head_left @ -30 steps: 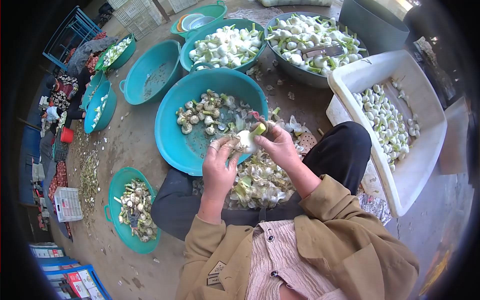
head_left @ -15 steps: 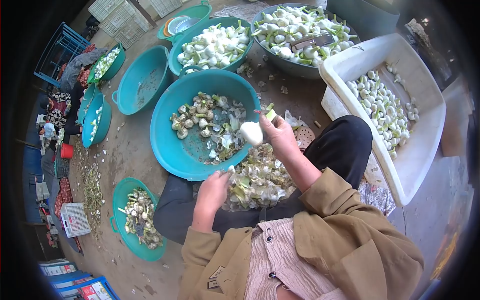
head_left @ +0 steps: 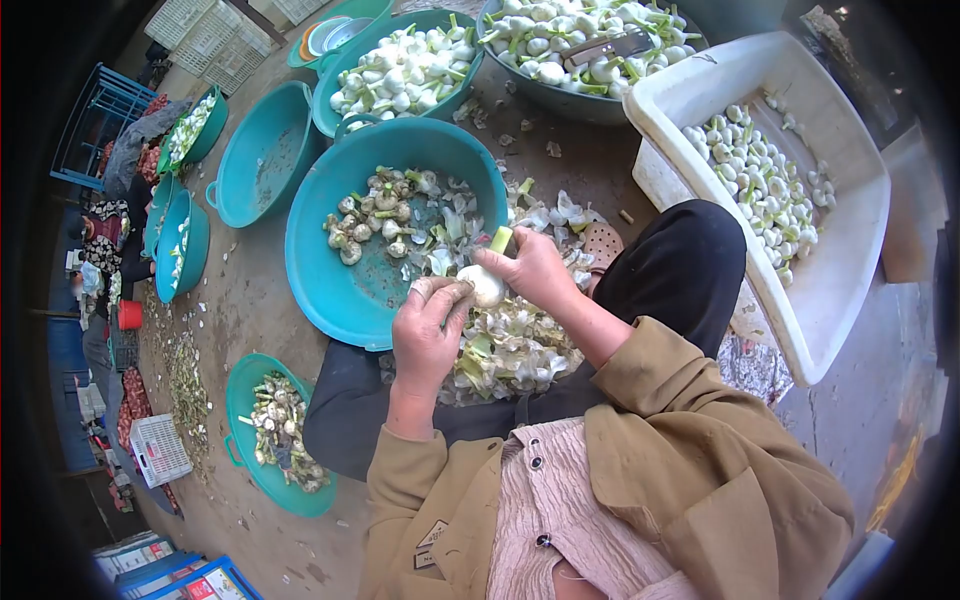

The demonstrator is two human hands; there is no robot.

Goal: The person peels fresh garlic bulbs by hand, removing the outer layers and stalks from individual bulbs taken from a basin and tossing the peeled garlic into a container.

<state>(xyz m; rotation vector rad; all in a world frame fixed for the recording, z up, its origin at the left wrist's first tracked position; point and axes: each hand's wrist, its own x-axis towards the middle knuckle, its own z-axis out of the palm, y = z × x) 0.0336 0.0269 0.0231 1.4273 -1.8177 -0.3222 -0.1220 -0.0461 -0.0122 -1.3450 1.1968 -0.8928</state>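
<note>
Bulb [head_left: 487, 287] beside the near right rim of the basin [head_left: 308, 280], gripped from both sides: left hand [head_left: 428, 325] pinching it, right hand [head_left: 542, 270] clasping its stem end. Peelings [head_left: 525, 350] lie right of the basin; tub [head_left: 845, 270], farther right.

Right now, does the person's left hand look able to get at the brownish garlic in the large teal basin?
Probably yes: the left hand is near the teal basin, and nothing visible blocks the brownish garlic. It touches the white bulb, but the right hand holds that too.
</note>
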